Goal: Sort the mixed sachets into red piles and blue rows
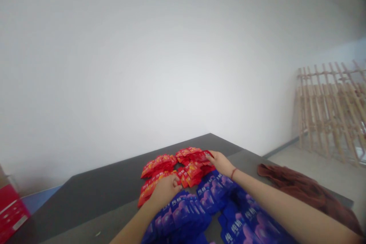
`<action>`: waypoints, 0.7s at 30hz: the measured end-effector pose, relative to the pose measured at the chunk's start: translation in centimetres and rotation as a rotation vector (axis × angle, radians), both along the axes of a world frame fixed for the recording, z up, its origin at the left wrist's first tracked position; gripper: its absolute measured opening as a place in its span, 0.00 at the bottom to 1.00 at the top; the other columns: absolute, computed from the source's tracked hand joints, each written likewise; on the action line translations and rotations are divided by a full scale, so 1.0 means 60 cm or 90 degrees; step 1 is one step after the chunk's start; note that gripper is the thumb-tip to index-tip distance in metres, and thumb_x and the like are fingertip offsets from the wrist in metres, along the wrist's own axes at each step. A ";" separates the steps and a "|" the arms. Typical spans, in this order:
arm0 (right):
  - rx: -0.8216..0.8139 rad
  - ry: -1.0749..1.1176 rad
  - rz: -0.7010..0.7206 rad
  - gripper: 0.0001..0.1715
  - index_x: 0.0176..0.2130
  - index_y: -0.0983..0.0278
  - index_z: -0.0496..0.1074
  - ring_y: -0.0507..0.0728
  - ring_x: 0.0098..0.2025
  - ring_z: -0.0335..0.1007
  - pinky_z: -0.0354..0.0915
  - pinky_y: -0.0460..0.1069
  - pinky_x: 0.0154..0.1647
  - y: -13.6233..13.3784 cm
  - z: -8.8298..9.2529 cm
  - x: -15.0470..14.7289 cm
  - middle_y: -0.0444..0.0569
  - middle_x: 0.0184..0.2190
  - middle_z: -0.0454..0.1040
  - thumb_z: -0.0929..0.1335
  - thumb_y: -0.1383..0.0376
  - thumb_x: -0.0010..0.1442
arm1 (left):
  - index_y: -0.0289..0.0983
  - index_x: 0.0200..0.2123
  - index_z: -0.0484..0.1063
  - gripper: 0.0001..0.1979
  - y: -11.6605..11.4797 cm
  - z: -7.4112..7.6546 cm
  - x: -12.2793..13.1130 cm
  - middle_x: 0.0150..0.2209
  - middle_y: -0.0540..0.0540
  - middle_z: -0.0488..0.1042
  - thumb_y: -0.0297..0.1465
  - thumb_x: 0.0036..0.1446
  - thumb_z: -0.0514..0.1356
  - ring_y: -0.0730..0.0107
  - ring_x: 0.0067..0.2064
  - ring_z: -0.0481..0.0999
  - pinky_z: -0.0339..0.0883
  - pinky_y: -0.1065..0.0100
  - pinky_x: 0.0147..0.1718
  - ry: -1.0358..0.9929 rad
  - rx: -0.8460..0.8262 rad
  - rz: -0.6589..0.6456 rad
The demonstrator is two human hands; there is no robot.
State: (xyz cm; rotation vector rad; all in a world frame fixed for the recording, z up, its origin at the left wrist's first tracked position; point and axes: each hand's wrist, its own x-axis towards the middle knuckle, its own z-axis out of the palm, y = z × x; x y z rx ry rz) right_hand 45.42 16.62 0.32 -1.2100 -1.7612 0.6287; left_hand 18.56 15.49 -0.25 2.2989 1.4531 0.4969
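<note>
Red-and-orange packets (158, 164) lie in overlapping rows on the dark table, with more red packets (191, 173) between my hands. At the far right end of these rows, my right hand (221, 163) has its fingers closed on the edge of a red packet (206, 155). My left hand (167, 190) rests over the nearer left row, fingers curled in beside the red packets; what they pinch, if anything, is hidden. Closer to me, blue-purple packets (185, 213) overlap in fanned rows, and more blue packets (248, 221) lie partly under my right forearm.
The dark table (105, 175) reaches back to a white wall. A brown cloth (303, 187) is heaped along its right side. Wooden racks (328, 103) lean at the far right. A red box (13, 213) stands at the lower left, beside the table.
</note>
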 end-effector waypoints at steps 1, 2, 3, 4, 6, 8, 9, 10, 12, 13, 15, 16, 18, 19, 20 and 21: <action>0.030 -0.040 -0.010 0.21 0.49 0.64 0.73 0.63 0.52 0.71 0.65 0.58 0.55 0.021 0.001 0.009 0.55 0.49 0.76 0.59 0.61 0.64 | 0.37 0.38 0.71 0.12 0.010 -0.003 0.015 0.41 0.42 0.77 0.34 0.48 0.58 0.58 0.43 0.75 0.65 0.63 0.43 0.023 0.018 -0.005; 0.055 -0.082 -0.015 0.21 0.51 0.64 0.73 0.63 0.56 0.67 0.60 0.58 0.59 0.041 -0.001 0.015 0.55 0.52 0.74 0.60 0.63 0.63 | 0.38 0.41 0.71 0.17 0.019 -0.008 0.031 0.45 0.42 0.76 0.35 0.46 0.60 0.56 0.48 0.74 0.64 0.63 0.48 0.045 0.031 -0.014; 0.073 -0.124 -0.016 0.22 0.51 0.64 0.73 0.62 0.58 0.65 0.56 0.58 0.62 0.059 -0.006 0.018 0.55 0.54 0.72 0.61 0.65 0.62 | 0.38 0.45 0.71 0.22 0.029 -0.013 0.048 0.49 0.41 0.75 0.36 0.44 0.62 0.54 0.51 0.72 0.62 0.62 0.51 0.066 0.039 -0.023; 0.084 -0.165 -0.013 0.22 0.51 0.64 0.74 0.63 0.59 0.64 0.54 0.58 0.63 0.075 -0.013 0.018 0.55 0.55 0.72 0.61 0.67 0.60 | 0.38 0.49 0.70 0.27 0.039 -0.019 0.064 0.52 0.40 0.73 0.37 0.42 0.64 0.53 0.54 0.71 0.61 0.62 0.53 0.087 0.044 -0.031; 0.093 -0.242 -0.004 0.22 0.50 0.63 0.75 0.62 0.59 0.64 0.54 0.57 0.64 0.104 -0.032 0.014 0.53 0.55 0.72 0.63 0.68 0.59 | 0.35 0.53 0.68 0.34 0.059 -0.031 0.092 0.54 0.37 0.71 0.39 0.39 0.66 0.49 0.56 0.69 0.62 0.61 0.54 0.124 0.046 -0.040; 0.095 -0.305 0.001 0.21 0.50 0.60 0.75 0.62 0.60 0.63 0.55 0.57 0.63 0.126 -0.053 0.008 0.50 0.56 0.71 0.62 0.68 0.60 | 0.33 0.55 0.66 0.39 0.078 -0.043 0.111 0.56 0.35 0.70 0.40 0.38 0.67 0.47 0.57 0.68 0.62 0.60 0.54 0.154 0.043 -0.040; 0.095 -0.332 0.002 0.22 0.51 0.58 0.75 0.62 0.60 0.63 0.55 0.58 0.63 0.135 -0.063 0.007 0.50 0.57 0.71 0.61 0.68 0.61 | 0.32 0.57 0.64 0.41 0.086 -0.048 0.117 0.57 0.34 0.69 0.40 0.38 0.67 0.46 0.58 0.67 0.62 0.59 0.55 0.167 0.041 -0.039; 0.095 -0.355 0.004 0.22 0.51 0.58 0.75 0.62 0.60 0.63 0.56 0.59 0.62 0.143 -0.072 0.006 0.49 0.58 0.69 0.60 0.68 0.61 | 0.31 0.58 0.62 0.43 0.093 -0.054 0.121 0.58 0.33 0.67 0.40 0.37 0.67 0.46 0.58 0.67 0.62 0.58 0.56 0.178 0.038 -0.037; 0.096 -0.392 0.016 0.25 0.53 0.59 0.73 0.61 0.60 0.62 0.57 0.58 0.62 0.152 -0.088 0.006 0.50 0.59 0.68 0.59 0.70 0.61 | 0.30 0.61 0.59 0.47 0.102 -0.064 0.124 0.61 0.31 0.64 0.40 0.36 0.68 0.44 0.59 0.66 0.61 0.57 0.57 0.193 0.034 -0.035; 0.097 -0.405 0.026 0.26 0.54 0.60 0.72 0.61 0.61 0.62 0.57 0.58 0.62 0.154 -0.094 0.008 0.50 0.59 0.68 0.59 0.71 0.61 | 0.30 0.61 0.58 0.48 0.105 -0.069 0.124 0.61 0.31 0.63 0.40 0.36 0.68 0.44 0.59 0.66 0.61 0.57 0.57 0.198 0.033 -0.035; 0.101 -0.423 0.051 0.28 0.56 0.61 0.71 0.59 0.62 0.61 0.57 0.55 0.62 0.154 -0.103 0.012 0.50 0.59 0.67 0.59 0.72 0.59 | 0.31 0.62 0.57 0.48 0.110 -0.077 0.122 0.61 0.32 0.63 0.41 0.38 0.67 0.45 0.59 0.67 0.61 0.58 0.57 0.202 0.032 -0.037; 0.103 -0.429 0.062 0.29 0.57 0.61 0.70 0.59 0.62 0.60 0.57 0.54 0.62 0.152 -0.106 0.015 0.50 0.60 0.67 0.59 0.72 0.59 | 0.32 0.62 0.57 0.46 0.111 -0.081 0.121 0.61 0.33 0.64 0.41 0.40 0.66 0.47 0.58 0.67 0.61 0.59 0.57 0.201 0.033 -0.038; 0.108 -0.439 0.081 0.29 0.58 0.63 0.69 0.58 0.62 0.59 0.56 0.53 0.63 0.147 -0.109 0.021 0.51 0.60 0.66 0.59 0.72 0.59 | 0.34 0.63 0.56 0.42 0.115 -0.085 0.117 0.62 0.35 0.63 0.40 0.45 0.63 0.50 0.59 0.67 0.61 0.60 0.57 0.199 0.038 -0.037; 0.110 -0.443 0.088 0.29 0.58 0.63 0.69 0.58 0.63 0.59 0.56 0.53 0.63 0.143 -0.110 0.023 0.51 0.61 0.66 0.59 0.71 0.59 | 0.34 0.63 0.55 0.40 0.117 -0.086 0.116 0.63 0.36 0.62 0.40 0.48 0.62 0.51 0.59 0.67 0.61 0.60 0.57 0.198 0.041 -0.036; 0.112 -0.449 0.093 0.29 0.58 0.64 0.68 0.58 0.63 0.58 0.55 0.53 0.63 0.140 -0.109 0.025 0.52 0.61 0.66 0.59 0.71 0.60 | 0.34 0.63 0.55 0.39 0.119 -0.087 0.116 0.63 0.36 0.61 0.39 0.49 0.61 0.51 0.60 0.66 0.60 0.59 0.58 0.197 0.044 -0.034; 0.113 -0.454 0.097 0.29 0.59 0.65 0.68 0.58 0.63 0.58 0.55 0.53 0.63 0.137 -0.108 0.026 0.52 0.60 0.66 0.59 0.70 0.60 | 0.34 0.63 0.55 0.38 0.120 -0.087 0.116 0.63 0.36 0.61 0.39 0.51 0.60 0.51 0.60 0.66 0.60 0.58 0.58 0.197 0.046 -0.031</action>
